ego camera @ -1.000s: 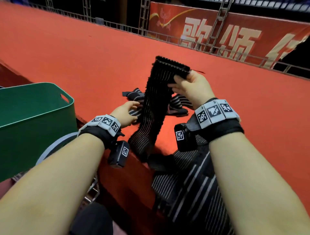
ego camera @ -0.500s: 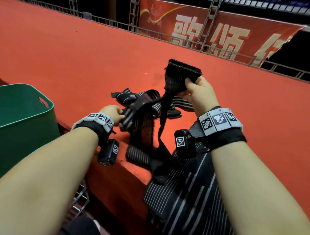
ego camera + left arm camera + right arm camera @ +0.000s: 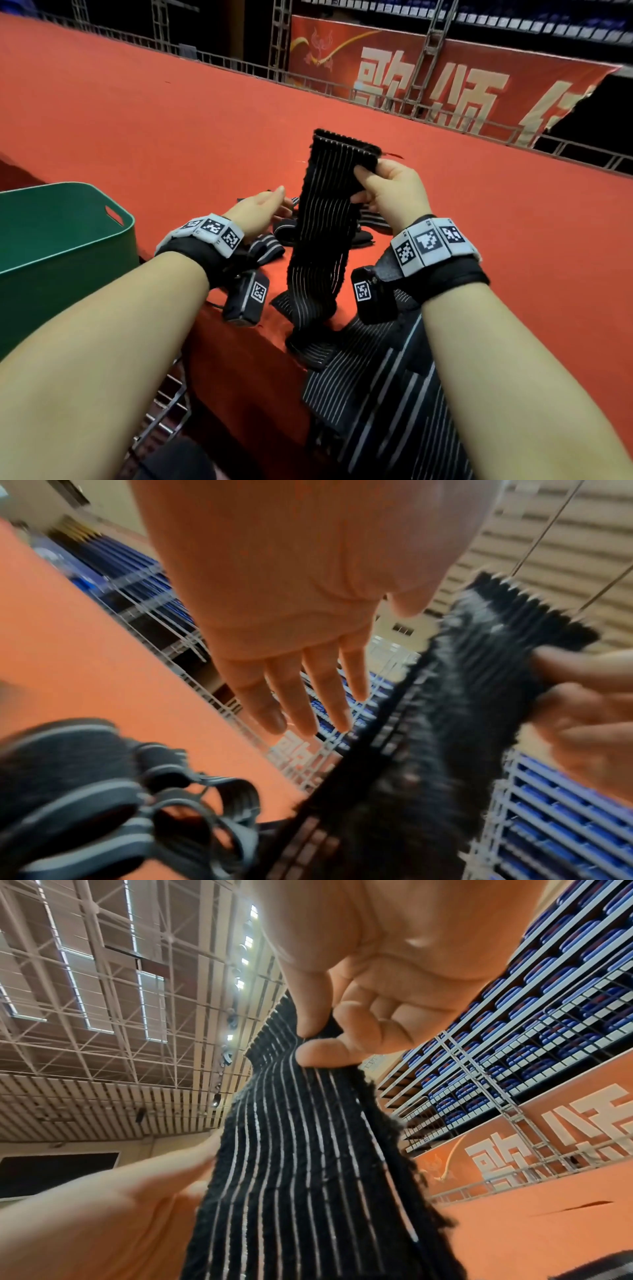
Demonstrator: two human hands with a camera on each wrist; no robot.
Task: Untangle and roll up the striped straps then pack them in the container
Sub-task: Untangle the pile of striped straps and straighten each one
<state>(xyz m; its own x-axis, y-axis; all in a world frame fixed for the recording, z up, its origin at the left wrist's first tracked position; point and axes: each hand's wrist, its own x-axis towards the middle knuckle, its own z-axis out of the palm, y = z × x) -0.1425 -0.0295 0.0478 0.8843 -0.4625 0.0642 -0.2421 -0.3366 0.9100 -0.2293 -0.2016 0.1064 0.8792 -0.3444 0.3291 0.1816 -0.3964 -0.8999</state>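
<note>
Strap now hangs flat and untwisted above the bench, its top pinched in the right hand; the left hand has let go, fingers straight, so rolling can likely begin.

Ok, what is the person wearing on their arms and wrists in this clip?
Both forearms are bare, no sleeves. The left wrist band and the right wrist band are black wraps, each topped with a row of pale grey square tiles printed with black-and-white coded markers. Under each wrist hangs a small black camera box bearing one such marker. No gloves show on either hand.
</note>
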